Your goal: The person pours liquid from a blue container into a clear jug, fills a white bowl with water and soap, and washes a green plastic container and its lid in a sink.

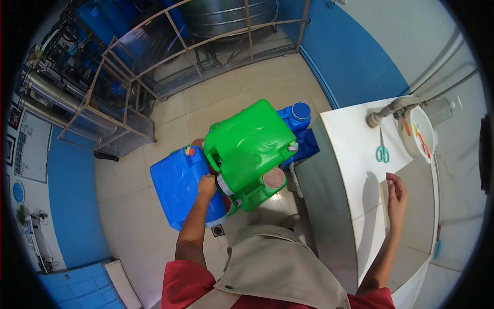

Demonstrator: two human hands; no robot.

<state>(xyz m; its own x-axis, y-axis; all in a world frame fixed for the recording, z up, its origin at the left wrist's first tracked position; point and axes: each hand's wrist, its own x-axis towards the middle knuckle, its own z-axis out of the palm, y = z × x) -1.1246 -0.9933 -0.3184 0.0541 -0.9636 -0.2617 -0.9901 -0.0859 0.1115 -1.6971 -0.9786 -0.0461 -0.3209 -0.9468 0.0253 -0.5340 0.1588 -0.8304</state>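
Observation:
My left hand (207,185) is closed at the handle side of a blue plastic jerrycan (175,181), which has a red spout cap. Beside it, a green plastic jerrycan (251,143) lies tilted across the pile. Under that one is another green jerrycan (251,196) with a brownish round lid (274,177). Part of a dark blue container (300,112) with a screw lid shows behind. My right hand (396,199) hovers over the counter, fingers loosely curled, nothing visible in it. Scissors (382,153) with teal handles lie farther along the white counter (343,154).
A white basin (422,135) holding several coloured items stands by the wall, near a clear pump bottle (444,110) and a grey pipe (389,112). Framed clear panels (216,50) enclose a steel tank (231,17) and filter equipment. A floor drain (218,230) lies close to the blue jerrycan.

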